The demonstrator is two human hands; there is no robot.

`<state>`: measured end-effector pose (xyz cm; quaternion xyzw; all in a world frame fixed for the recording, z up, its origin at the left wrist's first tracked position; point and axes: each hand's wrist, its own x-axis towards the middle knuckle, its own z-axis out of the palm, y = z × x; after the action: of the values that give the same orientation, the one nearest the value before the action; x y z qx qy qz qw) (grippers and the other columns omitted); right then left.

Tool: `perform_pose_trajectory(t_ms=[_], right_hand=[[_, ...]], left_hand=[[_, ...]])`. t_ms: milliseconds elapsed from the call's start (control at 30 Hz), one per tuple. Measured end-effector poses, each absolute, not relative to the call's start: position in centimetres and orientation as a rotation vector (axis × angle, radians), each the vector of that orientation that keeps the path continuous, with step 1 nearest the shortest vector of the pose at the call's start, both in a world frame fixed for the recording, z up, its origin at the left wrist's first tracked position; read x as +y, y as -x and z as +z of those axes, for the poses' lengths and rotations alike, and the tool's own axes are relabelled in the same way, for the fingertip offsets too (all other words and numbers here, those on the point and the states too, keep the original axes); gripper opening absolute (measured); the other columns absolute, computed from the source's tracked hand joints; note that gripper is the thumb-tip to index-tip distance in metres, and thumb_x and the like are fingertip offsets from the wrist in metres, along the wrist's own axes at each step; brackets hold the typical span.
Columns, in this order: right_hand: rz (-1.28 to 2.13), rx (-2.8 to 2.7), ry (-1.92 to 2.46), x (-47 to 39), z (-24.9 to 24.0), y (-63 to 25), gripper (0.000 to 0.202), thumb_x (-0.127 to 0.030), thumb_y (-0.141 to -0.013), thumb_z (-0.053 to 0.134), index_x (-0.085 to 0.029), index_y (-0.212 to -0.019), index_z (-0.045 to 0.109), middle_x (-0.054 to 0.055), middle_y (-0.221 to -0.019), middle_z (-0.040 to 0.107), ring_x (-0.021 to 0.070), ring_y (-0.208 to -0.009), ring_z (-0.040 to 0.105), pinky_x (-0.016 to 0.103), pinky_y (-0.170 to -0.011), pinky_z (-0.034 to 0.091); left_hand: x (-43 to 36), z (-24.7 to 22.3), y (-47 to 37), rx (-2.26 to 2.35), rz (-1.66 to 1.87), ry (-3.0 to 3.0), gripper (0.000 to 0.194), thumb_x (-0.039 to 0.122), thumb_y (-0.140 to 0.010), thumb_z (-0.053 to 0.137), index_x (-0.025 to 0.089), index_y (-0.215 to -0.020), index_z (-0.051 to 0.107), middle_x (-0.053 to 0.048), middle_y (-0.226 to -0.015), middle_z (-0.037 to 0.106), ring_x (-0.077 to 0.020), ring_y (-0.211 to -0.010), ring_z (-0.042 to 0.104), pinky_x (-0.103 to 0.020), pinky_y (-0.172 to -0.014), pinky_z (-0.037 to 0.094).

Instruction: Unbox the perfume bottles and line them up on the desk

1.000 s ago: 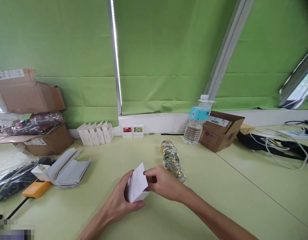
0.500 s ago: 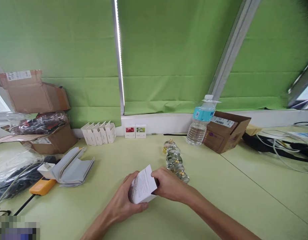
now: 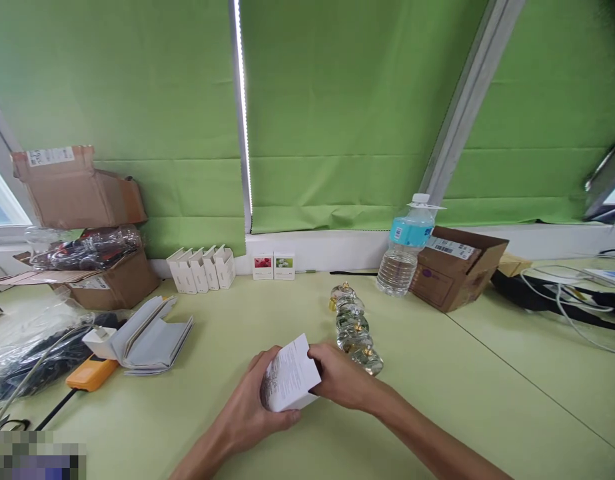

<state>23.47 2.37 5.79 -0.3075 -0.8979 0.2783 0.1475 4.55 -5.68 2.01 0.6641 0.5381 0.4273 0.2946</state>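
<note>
A small white carton with printed text on its face lies tilted in my left hand. The fingers wrap around its far side, with the thumb along the bottom edge. My right hand is at the carton's open right end, its fingers curled into the opening. Those fingertips are hidden, so what they grip inside cannot be seen. Just beyond my right hand, several round clear glass bottles with gold-coloured fittings stand in a row on the pale green table.
Several open white cartons and two small picture boxes stand by the wall. A large water bottle and brown cardboard box are at back right. Left lie grey folded sheets, an orange device and stacked cardboard boxes.
The whole view has shifted slightly, with things appearing a little further right and lower. Both hands keep much the same hold at the carton.
</note>
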Motion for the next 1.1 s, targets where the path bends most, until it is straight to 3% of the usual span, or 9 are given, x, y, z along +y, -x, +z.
perform_pose_trajectory(t_ms=[300,667,867,1100], right_hand=[[0.582,-2.660,0.766,2.0,6.3,-23.4,0.007,-0.011,-0.071,0.056,-0.016,-0.069,0.060,0.003,-0.077,0.067,0.0115,-0.064,0.053,0.021,-0.059,0.032],[0.668,-2.595,0.653,2.1,5.1,-23.3,0.013,-0.009,-0.068,0.054,-0.017,-0.059,0.049,-0.005,-0.057,0.050,0.0068,-0.051,0.037,0.019,-0.051,0.027],[0.615,-2.556,0.681,2.0,4.9,-23.4,0.011,-0.007,-0.062,0.054,-0.017,-0.060,0.049,-0.004,-0.061,0.055,0.0077,-0.054,0.040,0.020,-0.052,0.028],[0.696,-2.550,0.611,2.1,4.5,-23.4,0.009,-0.008,-0.066,0.053,-0.016,-0.066,0.056,-0.003,-0.066,0.061,0.0081,-0.055,0.045,0.019,-0.054,0.031]], left_hand=[[-5.8,2.1,-4.8,1.443,1.138,-1.784,0.071,0.023,-0.060,0.073,0.028,-0.127,0.052,-0.003,-0.120,0.062,-0.0274,-0.109,0.060,-0.034,-0.091,0.052],[-5.7,2.0,-4.5,1.427,0.967,-1.742,0.084,0.027,-0.059,0.080,0.024,-0.134,0.042,-0.007,-0.131,0.051,-0.0257,-0.120,0.049,-0.032,-0.101,0.042],[-5.7,1.8,-4.5,1.426,0.987,-1.737,0.082,0.024,-0.060,0.078,0.025,-0.133,0.042,-0.006,-0.132,0.050,-0.0254,-0.120,0.049,-0.032,-0.101,0.042],[-5.9,2.3,-4.9,1.411,0.995,-1.751,0.076,0.020,-0.061,0.076,0.025,-0.130,0.045,-0.005,-0.127,0.052,-0.0234,-0.116,0.051,-0.032,-0.099,0.043]])
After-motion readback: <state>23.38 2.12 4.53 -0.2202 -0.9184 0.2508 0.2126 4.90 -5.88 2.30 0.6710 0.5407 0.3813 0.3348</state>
